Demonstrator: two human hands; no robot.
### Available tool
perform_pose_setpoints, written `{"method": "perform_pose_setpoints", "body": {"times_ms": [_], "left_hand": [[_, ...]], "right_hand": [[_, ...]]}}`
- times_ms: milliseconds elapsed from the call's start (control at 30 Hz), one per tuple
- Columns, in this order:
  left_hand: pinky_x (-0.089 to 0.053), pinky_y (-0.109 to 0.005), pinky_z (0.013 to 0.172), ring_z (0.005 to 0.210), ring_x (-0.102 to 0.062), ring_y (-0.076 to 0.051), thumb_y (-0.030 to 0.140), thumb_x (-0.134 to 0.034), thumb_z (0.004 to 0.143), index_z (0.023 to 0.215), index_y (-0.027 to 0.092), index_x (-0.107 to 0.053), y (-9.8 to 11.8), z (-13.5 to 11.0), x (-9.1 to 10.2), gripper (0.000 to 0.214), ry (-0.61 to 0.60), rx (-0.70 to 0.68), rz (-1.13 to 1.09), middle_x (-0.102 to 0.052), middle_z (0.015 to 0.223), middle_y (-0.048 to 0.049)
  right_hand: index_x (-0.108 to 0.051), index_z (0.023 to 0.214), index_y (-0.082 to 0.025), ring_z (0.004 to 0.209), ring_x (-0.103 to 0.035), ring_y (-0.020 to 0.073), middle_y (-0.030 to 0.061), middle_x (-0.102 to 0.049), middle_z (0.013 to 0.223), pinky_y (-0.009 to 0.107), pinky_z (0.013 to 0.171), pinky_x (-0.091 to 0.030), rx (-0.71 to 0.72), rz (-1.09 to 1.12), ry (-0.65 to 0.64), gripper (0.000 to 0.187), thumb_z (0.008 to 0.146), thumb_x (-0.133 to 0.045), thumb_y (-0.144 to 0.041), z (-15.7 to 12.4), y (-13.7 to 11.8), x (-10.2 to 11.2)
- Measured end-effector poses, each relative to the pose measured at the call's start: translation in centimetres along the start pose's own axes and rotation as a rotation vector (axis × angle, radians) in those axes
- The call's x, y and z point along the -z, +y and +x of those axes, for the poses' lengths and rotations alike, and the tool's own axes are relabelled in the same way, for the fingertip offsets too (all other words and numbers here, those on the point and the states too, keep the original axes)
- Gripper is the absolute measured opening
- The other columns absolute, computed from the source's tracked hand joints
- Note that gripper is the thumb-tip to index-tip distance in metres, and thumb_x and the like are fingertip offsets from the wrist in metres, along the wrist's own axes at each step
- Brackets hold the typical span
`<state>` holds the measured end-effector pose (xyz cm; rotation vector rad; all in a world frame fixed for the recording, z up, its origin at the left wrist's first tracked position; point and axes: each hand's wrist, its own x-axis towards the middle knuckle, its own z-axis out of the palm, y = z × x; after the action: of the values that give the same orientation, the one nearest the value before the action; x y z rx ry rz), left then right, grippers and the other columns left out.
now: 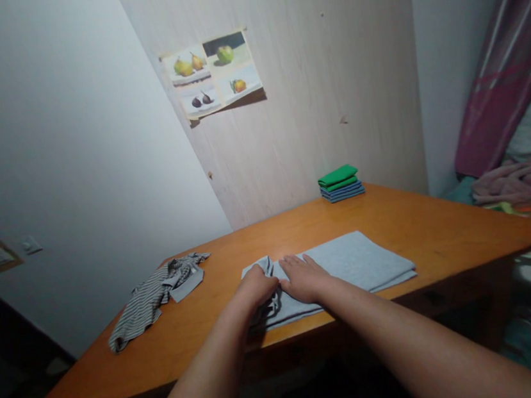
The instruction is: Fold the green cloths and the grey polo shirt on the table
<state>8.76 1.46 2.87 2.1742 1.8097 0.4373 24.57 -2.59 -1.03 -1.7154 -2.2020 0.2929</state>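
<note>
A light grey garment (355, 262) lies folded flat on the orange wooden table (423, 218) in front of me. My left hand (255, 287) is closed on the bunched left end of this grey garment, where the cloth is gathered up. My right hand (303, 277) lies flat on the cloth just beside it, fingers stretched out and pressing down. The two hands nearly touch.
A crumpled grey-striped garment (154, 294) lies at the table's left. A small stack of folded green and blue cloths (340, 183) sits at the far edge by the wall. A fruit poster (212, 73) hangs above. Bedding and a pink blanket (518, 184) lie to the right.
</note>
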Motion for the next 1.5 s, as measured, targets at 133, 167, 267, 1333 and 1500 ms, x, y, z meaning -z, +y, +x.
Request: {"method": "perform_pose_setpoints", "body": {"times_ms": [133,167,267,1333,1500], "left_hand": [[-0.037,-0.026,0.057,0.075,-0.062,-0.021,0.031,-0.071,0.068,0.075,0.019,-0.060,0.0,-0.3,-0.1,0.018,-0.015,-0.022,-0.058,-0.068,0.076,-0.0055],[-0.036,-0.025,0.056,0.072,-0.062,-0.020,0.033,-0.071,0.069,0.074,0.019,-0.059,0.1,-0.4,0.0,0.018,-0.026,-0.024,-0.082,-0.067,0.072,-0.0044],[-0.036,-0.025,0.051,0.057,-0.058,-0.017,0.041,-0.066,0.077,0.072,0.019,-0.058,0.3,-1.1,0.2,0.023,-0.085,-0.009,-0.175,-0.064,0.061,-0.0020],[-0.046,-0.033,0.100,0.108,-0.067,-0.022,0.023,-0.049,0.086,0.101,0.017,-0.074,-6.4,-0.8,0.5,0.030,0.304,-0.221,-0.337,-0.075,0.110,-0.0106],[-0.043,-0.032,0.107,0.117,-0.064,-0.021,0.024,-0.047,0.090,0.112,0.018,-0.073,-6.3,-0.6,0.5,0.035,0.256,-0.287,-0.318,-0.073,0.121,-0.0096]], "right_hand": [[-0.026,0.157,-0.007,0.153,-0.017,0.0276,0.0166,-0.022,0.164,0.052,0.122,-0.007,0.005,0.004,-0.003,0.074,0.098,-0.029,-0.050,-0.1,0.0,0.1],[-0.027,0.157,-0.007,0.153,-0.017,0.0276,0.0165,-0.023,0.164,0.052,0.122,-0.008,0.005,0.004,-0.004,0.073,0.098,-0.029,-0.049,-0.1,0.0,0.1],[-0.027,0.157,-0.008,0.153,-0.017,0.0270,0.0157,-0.023,0.164,0.052,0.122,-0.008,0.004,0.004,-0.007,0.071,0.098,-0.028,-0.047,-0.2,0.0,0.2],[-0.063,0.134,-0.036,0.146,-0.033,0.0299,0.0021,-0.049,0.153,0.058,0.118,-0.019,0.385,-0.024,0.107,0.043,0.094,-0.050,-0.030,-1.5,-0.2,1.5],[-0.059,0.138,-0.035,0.141,-0.041,0.0277,0.0022,-0.055,0.148,0.056,0.118,-0.020,0.343,0.022,0.107,0.045,0.096,-0.045,-0.031,-1.5,-0.6,2.2]]}}
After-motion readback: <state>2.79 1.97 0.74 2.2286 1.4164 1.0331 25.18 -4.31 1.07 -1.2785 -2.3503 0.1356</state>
